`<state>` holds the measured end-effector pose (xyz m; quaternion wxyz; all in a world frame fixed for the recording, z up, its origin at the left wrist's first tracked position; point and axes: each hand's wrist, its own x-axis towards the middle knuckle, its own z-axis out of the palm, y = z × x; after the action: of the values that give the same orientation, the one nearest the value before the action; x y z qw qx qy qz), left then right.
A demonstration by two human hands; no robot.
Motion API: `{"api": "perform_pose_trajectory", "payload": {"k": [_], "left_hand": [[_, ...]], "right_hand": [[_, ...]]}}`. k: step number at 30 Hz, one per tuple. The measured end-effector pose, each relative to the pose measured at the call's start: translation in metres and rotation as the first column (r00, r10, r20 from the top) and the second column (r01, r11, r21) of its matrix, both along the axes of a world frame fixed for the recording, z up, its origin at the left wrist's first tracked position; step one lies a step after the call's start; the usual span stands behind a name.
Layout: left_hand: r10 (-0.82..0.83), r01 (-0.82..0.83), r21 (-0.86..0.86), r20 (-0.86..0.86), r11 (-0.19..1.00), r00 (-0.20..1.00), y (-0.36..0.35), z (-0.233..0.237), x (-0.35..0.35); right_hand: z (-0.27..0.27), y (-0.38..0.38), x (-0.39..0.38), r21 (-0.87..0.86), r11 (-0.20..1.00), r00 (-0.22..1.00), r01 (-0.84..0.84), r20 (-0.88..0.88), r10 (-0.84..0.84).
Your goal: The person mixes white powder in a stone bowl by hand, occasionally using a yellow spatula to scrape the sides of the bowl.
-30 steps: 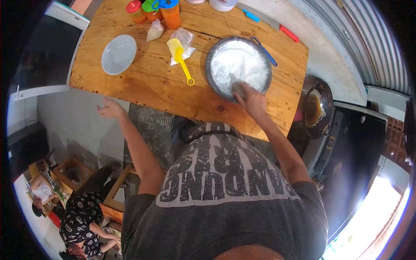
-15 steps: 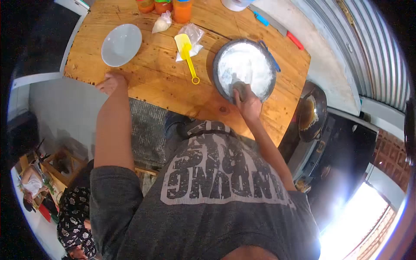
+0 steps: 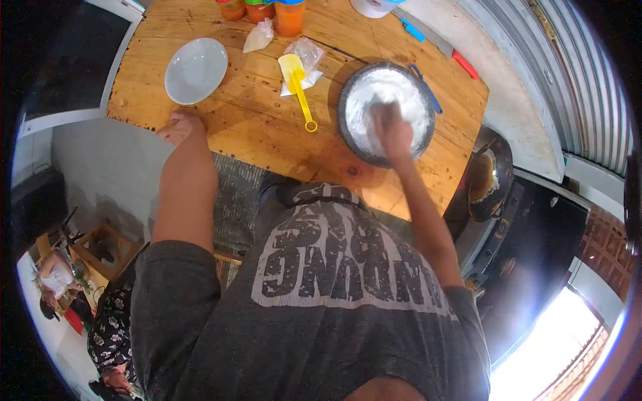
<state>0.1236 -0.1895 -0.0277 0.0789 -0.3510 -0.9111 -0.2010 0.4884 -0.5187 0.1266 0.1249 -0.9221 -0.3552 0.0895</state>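
Observation:
A round dark stone mortar (image 3: 344, 127) stands on the wooden table, with white powder (image 3: 406, 90) spread over its inside. My right hand (image 3: 396, 136) is over the bowl, closed around a dark stone pestle (image 3: 381, 113) whose lower end is in the powder; motion blurs both. My left hand (image 3: 182, 127) rests on the table's near left edge with its fingers loosely apart, holding nothing. Just beyond it sits an oval white bowl (image 3: 196, 71). Between the two hands lies a yellow spatula (image 3: 299, 90), its head on a clear plastic bag (image 3: 309, 53).
Beyond the spatula are a small knotted bag (image 3: 259, 36) and several orange jars (image 3: 289, 19). A red-handled knife (image 3: 464, 65) and a blue-handled tool (image 3: 426, 89) lie beside the mortar. Off the table's right edge is a wok (image 3: 488, 179). A person in floral clothing (image 3: 110, 334) is behind, lower left.
My right hand has moved the pestle from the mortar's near side toward its middle. My left hand remains at the table edge. The whole view has shifted slightly.

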Motion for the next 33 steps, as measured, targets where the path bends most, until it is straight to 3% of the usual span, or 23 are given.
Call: {"api": "perform_pose_trajectory", "payload": {"k": [1, 3, 5, 6, 8, 11, 12, 15, 16, 18, 20, 21, 24, 26, 27, 30, 32, 33], "left_hand": [[-0.086, 0.085, -0.014, -0.103, 0.996, 0.991, 0.008, -0.03, -0.015], [-0.114, 0.113, -0.01, -0.058, 0.994, 0.992, 0.004, -0.025, -0.015], [0.016, -0.026, 0.039, 0.247, 0.999, 0.969, -0.013, 0.041, 0.017], [0.028, -0.045, 0.065, 0.231, 0.997, 0.972, -0.007, 0.043, 0.019], [0.038, -0.055, 0.091, 0.18, 0.994, 0.983, -0.011, 0.042, 0.019], [0.084, -0.089, 0.024, 0.155, 0.996, 0.984, -0.006, 0.034, 0.019], [0.083, -0.089, 0.026, 0.169, 0.996, 0.982, -0.01, 0.034, 0.015], [0.07, -0.085, 0.056, 0.221, 0.995, 0.973, -0.009, 0.036, 0.02], [0.058, -0.075, 0.068, 0.222, 0.995, 0.973, -0.011, 0.039, 0.019], [0.062, -0.082, 0.087, 0.217, 0.993, 0.974, -0.008, 0.041, 0.021], [0.08, -0.099, 0.086, 0.193, 0.991, 0.978, -0.011, 0.042, 0.022], [0.095, -0.113, 0.081, 0.205, 0.99, 0.974, -0.01, 0.039, 0.022], [0.121, -0.139, 0.065, 0.23, 0.988, 0.966, -0.008, 0.031, 0.02], [0.144, -0.168, 0.073, 0.263, 0.983, 0.954, -0.003, 0.032, 0.024], [0.114, -0.137, 0.061, 0.287, 0.989, 0.951, -0.008, 0.041, 0.024], [0.062, -0.095, 0.086, 0.324, 0.992, 0.944, -0.015, 0.056, 0.026], [0.057, -0.104, 0.151, 0.292, 0.983, 0.955, -0.012, 0.043, 0.025], [0.063, -0.102, 0.123, 0.288, 0.987, 0.956, -0.006, 0.035, 0.025]], "right_hand": [[-0.002, 0.008, 0.022, 0.098, 0.995, 0.995, -0.03, -0.091, 0.039], [-0.008, -0.008, 0.044, 0.229, 0.973, 0.946, 0.011, -0.316, 0.064], [-0.021, -0.034, 0.043, 0.289, 0.95, 0.823, 0.119, -0.564, 0.068], [-0.01, -0.043, 0.008, 0.257, 0.961, 0.9, 0.1, -0.436, 0.023], [0.009, -0.039, -0.039, 0.241, 0.96, 0.988, -0.142, -0.023, 0.152], [0.006, -0.011, -0.011, -0.004, 1.0, 1.0, -0.011, -0.025, 0.011], [0.001, -0.003, 0.006, 0.105, 0.993, 0.998, -0.056, 0.037, 0.053], [-0.009, -0.011, 0.041, 0.433, 0.901, 0.96, 0.037, -0.267, 0.089], [-0.018, -0.027, 0.041, 0.339, 0.937, 0.943, 0.08, -0.33, 0.039], [0.018, -0.048, 0.001, 0.135, 0.981, 0.899, 0.14, -0.433, -0.069], [0.001, -0.05, -0.037, 0.237, 0.962, 0.99, -0.139, 0.03, 0.135], [0.0, -0.044, -0.033, 0.184, 0.978, 0.993, -0.104, -0.037, 0.112], [0.003, -0.009, 0.002, 0.108, 0.994, 1.0, 0.005, -0.008, -0.004], [0.004, -0.011, 0.029, 0.285, 0.958, 0.988, 0.026, -0.156, 0.02], [-0.002, -0.021, 0.037, 0.399, 0.909, 0.921, 0.12, -0.385, 0.048], [0.016, -0.056, -0.007, 0.33, 0.944, 0.958, 0.017, -0.277, 0.08], [0.02, -0.044, -0.041, 0.069, 0.992, 0.994, -0.108, 0.007, 0.108], [0.013, -0.038, -0.033, 0.127, 0.988, 0.996, -0.09, -0.007, 0.091]]}}
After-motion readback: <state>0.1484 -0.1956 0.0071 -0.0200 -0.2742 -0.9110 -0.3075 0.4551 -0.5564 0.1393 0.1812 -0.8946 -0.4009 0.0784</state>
